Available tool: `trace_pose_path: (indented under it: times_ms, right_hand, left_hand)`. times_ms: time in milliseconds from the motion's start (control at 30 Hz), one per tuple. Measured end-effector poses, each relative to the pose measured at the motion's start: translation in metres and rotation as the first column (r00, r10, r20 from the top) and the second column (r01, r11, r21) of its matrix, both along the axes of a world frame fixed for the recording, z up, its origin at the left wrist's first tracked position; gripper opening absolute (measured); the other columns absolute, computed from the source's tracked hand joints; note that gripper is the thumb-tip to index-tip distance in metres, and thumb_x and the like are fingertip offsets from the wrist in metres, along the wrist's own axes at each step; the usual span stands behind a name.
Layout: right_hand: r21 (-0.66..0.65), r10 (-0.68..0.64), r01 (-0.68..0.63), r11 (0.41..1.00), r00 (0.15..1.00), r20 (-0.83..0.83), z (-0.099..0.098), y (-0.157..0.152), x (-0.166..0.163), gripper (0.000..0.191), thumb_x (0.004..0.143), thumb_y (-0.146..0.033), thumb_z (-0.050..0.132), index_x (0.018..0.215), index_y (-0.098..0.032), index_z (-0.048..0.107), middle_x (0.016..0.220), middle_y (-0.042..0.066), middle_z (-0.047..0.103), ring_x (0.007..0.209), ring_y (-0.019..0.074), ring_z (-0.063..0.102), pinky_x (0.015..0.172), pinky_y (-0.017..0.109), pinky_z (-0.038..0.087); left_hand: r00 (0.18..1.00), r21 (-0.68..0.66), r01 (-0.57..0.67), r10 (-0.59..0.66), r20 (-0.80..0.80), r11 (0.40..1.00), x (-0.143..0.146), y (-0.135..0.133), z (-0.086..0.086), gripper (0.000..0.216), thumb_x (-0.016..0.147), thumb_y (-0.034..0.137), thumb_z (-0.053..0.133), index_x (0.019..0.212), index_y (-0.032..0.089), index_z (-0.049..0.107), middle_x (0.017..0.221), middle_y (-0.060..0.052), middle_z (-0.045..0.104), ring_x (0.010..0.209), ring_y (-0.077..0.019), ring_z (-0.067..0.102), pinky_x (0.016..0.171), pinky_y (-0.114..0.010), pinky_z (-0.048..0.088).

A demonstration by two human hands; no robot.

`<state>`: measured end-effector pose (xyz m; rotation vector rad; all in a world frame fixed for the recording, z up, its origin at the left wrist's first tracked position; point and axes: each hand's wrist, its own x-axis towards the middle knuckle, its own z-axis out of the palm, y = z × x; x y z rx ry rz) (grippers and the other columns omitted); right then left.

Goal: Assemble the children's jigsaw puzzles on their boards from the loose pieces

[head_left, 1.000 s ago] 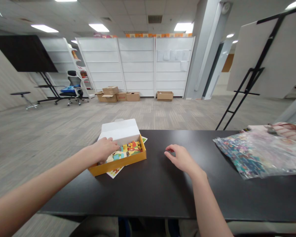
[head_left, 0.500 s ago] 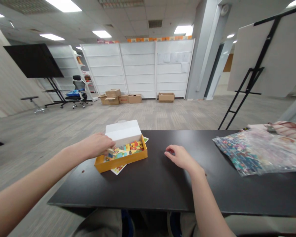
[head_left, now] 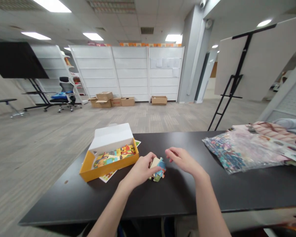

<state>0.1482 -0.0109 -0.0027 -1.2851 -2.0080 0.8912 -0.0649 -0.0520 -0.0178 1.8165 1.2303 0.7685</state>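
Observation:
My left hand (head_left: 143, 169) is closed on a few colourful jigsaw puzzle pieces (head_left: 159, 171), held just over the middle of the dark table; the thumb lies across their front. To the right of them, my right hand (head_left: 181, 158) hovers with its fingers curled and apart, holding nothing, a small gap from the pieces. On the left stands a yellow box (head_left: 108, 168) with its white lid (head_left: 112, 136) tipped back. More puzzle pieces (head_left: 115, 155) with bright pictures lie inside it. A printed sheet (head_left: 108, 176) sticks out from under the box.
A clear plastic bag (head_left: 236, 151) with colourful contents lies on the right of the black table (head_left: 177, 197), by striped cloth (head_left: 268, 129). Beyond the table are cardboard boxes (head_left: 105, 96), white shelving (head_left: 130, 72), an office chair (head_left: 66, 92) and a board on a stand (head_left: 236, 79).
My left hand has moved right, out of the yellow box, bringing puzzle pieces to the table's middle. My right hand stays near its place. The view has turned slightly right.

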Motion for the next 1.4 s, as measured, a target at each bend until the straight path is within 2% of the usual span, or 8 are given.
trace_pose_path:
  times_ms: [100, 200, 333, 500, 867, 1067, 1267, 1400]
  right_hand:
    - [-0.088, 0.086, -0.085, 0.992, 0.996, 0.009, -0.008, -0.002, 0.007, 0.022, 0.086, -0.039, 0.066, 0.094, -0.019, 0.070, 0.084, 0.004, 0.075, 0.078, 0.0182, 0.070, 0.071, 0.028, 0.052]
    - [-0.147, 0.122, -0.122, 0.982, 0.992, -0.005, -0.014, 0.000, 0.008, 0.016, 0.081, -0.030, 0.070, 0.093, -0.019, 0.068, 0.077, 0.001, 0.074, 0.072, 0.0169, 0.068, 0.065, 0.026, 0.051]
    - [-0.145, 0.073, -0.062, 0.987, 0.995, 0.070, -0.017, 0.003, 0.006, 0.011, 0.078, -0.024, 0.071, 0.087, -0.019, 0.065, 0.070, -0.001, 0.070, 0.066, 0.0156, 0.065, 0.059, 0.024, 0.046]
    - [-0.101, 0.019, -0.003, 0.995, 0.986, 0.165, -0.020, 0.003, 0.005, 0.015, 0.077, -0.026, 0.074, 0.085, -0.019, 0.063, 0.068, -0.002, 0.065, 0.063, 0.0137, 0.059, 0.056, 0.023, 0.041]
    - [-0.082, -0.013, 0.031, 0.996, 0.979, 0.204, -0.019, 0.000, 0.003, 0.013, 0.079, -0.027, 0.071, 0.078, -0.019, 0.060, 0.067, -0.001, 0.063, 0.064, 0.0151, 0.058, 0.057, 0.025, 0.040]
    - [-0.066, -0.035, 0.044, 0.997, 0.990, 0.134, -0.016, -0.005, 0.008, 0.017, 0.079, -0.034, 0.067, 0.077, -0.020, 0.058, 0.072, 0.001, 0.063, 0.067, 0.0161, 0.057, 0.061, 0.027, 0.042]
    - [-0.223, 0.034, -0.054, 0.973, 0.995, -0.092, -0.017, -0.006, 0.013, 0.024, 0.078, -0.041, 0.065, 0.082, -0.020, 0.054, 0.069, 0.000, 0.065, 0.065, 0.0164, 0.061, 0.059, 0.027, 0.045]
    - [-0.095, -0.132, 0.126, 0.987, 0.990, -0.057, -0.019, -0.001, 0.029, 0.022, 0.079, -0.041, 0.063, 0.083, -0.020, 0.058, 0.073, 0.003, 0.069, 0.068, 0.0181, 0.064, 0.063, 0.029, 0.046]
  left_hand:
    - [1.000, 0.017, 0.021, -0.021, -0.005, 1.000, 0.007, 0.010, -0.005, 0.031, 0.081, 0.044, 0.071, 0.093, 0.021, 0.056, 0.081, -0.001, 0.072, 0.075, -0.0195, 0.069, 0.060, -0.026, 0.047]
    - [0.995, 0.053, 0.010, -0.005, -0.098, 0.999, 0.013, 0.017, -0.006, 0.032, 0.078, 0.048, 0.072, 0.086, 0.021, 0.058, 0.078, 0.000, 0.071, 0.073, -0.0194, 0.067, 0.060, -0.026, 0.044]
    - [0.987, 0.028, 0.042, -0.037, -0.157, 0.999, 0.014, 0.019, -0.008, 0.037, 0.072, 0.050, 0.077, 0.090, 0.021, 0.063, 0.085, -0.001, 0.072, 0.079, -0.0212, 0.067, 0.064, -0.027, 0.045]
    - [0.982, 0.050, 0.122, -0.114, -0.151, 0.991, 0.005, 0.013, -0.007, 0.046, 0.065, 0.040, 0.085, 0.103, 0.022, 0.067, 0.096, -0.001, 0.073, 0.089, -0.0227, 0.067, 0.073, -0.027, 0.047]
    - [0.936, 0.196, 0.112, -0.037, -0.349, 0.974, -0.007, 0.011, -0.012, 0.040, 0.075, 0.045, 0.080, 0.105, 0.022, 0.069, 0.102, -0.005, 0.066, 0.098, -0.0261, 0.059, 0.085, -0.034, 0.046]
    - [0.916, 0.226, 0.140, -0.039, -0.400, 0.964, -0.003, 0.014, -0.013, 0.028, 0.079, 0.039, 0.074, 0.102, 0.023, 0.070, 0.099, -0.005, 0.064, 0.094, -0.0243, 0.061, 0.083, -0.032, 0.049]
    - [0.904, 0.214, 0.166, -0.062, -0.422, 0.963, -0.004, 0.016, -0.011, 0.024, 0.082, 0.038, 0.070, 0.101, 0.023, 0.072, 0.103, -0.006, 0.064, 0.096, -0.0240, 0.063, 0.089, -0.033, 0.050]
    - [0.907, 0.226, 0.155, -0.048, -0.418, 0.962, -0.006, 0.015, -0.013, 0.016, 0.086, 0.033, 0.064, 0.097, 0.024, 0.072, 0.104, -0.006, 0.064, 0.098, -0.0228, 0.063, 0.091, -0.032, 0.049]
